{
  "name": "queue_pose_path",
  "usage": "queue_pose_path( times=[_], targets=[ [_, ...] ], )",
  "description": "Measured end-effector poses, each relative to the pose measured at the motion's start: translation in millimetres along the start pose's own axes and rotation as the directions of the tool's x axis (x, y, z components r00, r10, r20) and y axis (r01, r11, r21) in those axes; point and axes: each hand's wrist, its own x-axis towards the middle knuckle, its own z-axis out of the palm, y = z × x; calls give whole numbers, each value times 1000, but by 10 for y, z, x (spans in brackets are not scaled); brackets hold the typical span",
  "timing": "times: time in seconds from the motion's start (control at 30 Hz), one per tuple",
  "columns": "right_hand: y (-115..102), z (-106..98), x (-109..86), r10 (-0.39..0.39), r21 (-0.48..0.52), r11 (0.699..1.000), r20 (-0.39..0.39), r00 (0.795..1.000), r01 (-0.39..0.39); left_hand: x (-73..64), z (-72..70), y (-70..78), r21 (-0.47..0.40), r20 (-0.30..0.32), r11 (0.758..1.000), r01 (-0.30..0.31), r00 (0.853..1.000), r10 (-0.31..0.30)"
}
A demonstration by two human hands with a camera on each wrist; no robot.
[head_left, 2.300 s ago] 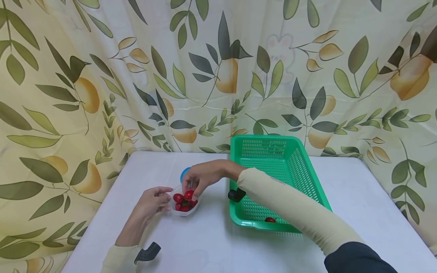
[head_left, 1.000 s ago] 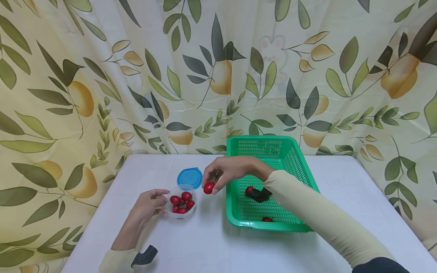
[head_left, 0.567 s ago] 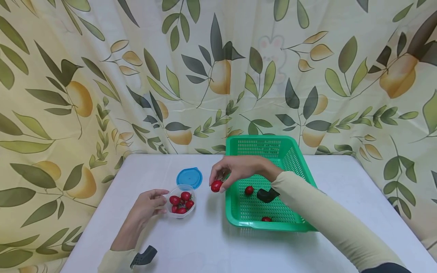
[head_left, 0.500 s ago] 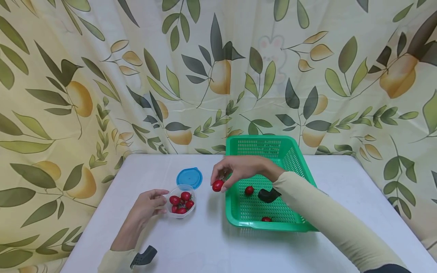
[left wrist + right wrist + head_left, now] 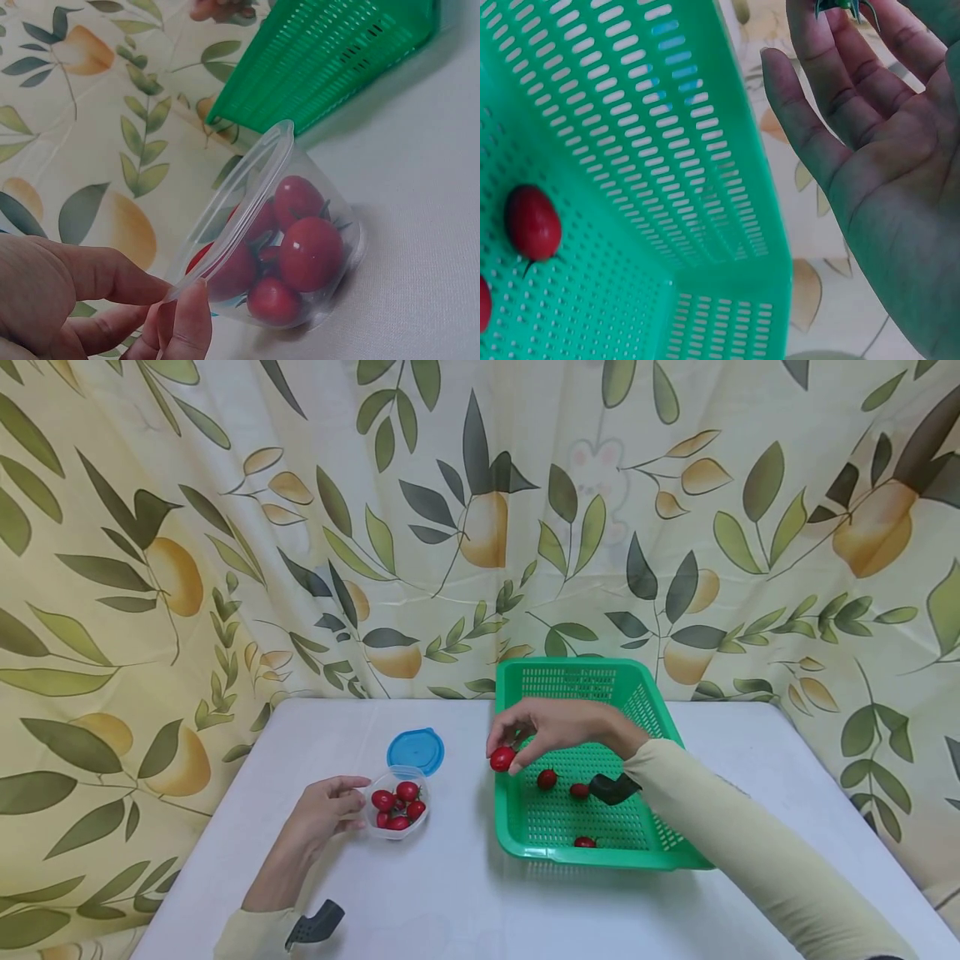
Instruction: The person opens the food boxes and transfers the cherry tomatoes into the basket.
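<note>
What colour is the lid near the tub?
The lid is blue; it shows best in the head view.

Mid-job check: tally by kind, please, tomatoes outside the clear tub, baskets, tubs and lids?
Tomatoes: 4 (3 visible in the basket, plus the held tomato in the right hand)
Green baskets: 1
Clear tubs: 1
Blue lids: 1
Total: 7
</note>
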Motion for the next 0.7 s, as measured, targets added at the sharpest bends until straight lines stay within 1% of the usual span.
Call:
queue_pose_path(
  times=[0.13, 0.33, 0.5, 0.7],
  targets=[
    [71, -31, -65, -12, 2, 1000, -13, 1000, 12, 0, 1, 1, -5, 3, 1000, -4, 1000, 4],
    [169, -62, -157, -32, 40, 999, -19, 999, 33, -3, 1, 6, -17, 7, 1000, -8, 1000, 8],
    [243, -87, -239, -26, 73, 997, -34, 999, 28, -9, -1, 8, -15, 8, 1000, -11, 1000, 11],
    [308, -115, -307, -7, 70, 997, -48, 999, 10, -12, -2, 6, -11, 10, 1000, -13, 1000, 13]
  ],
)
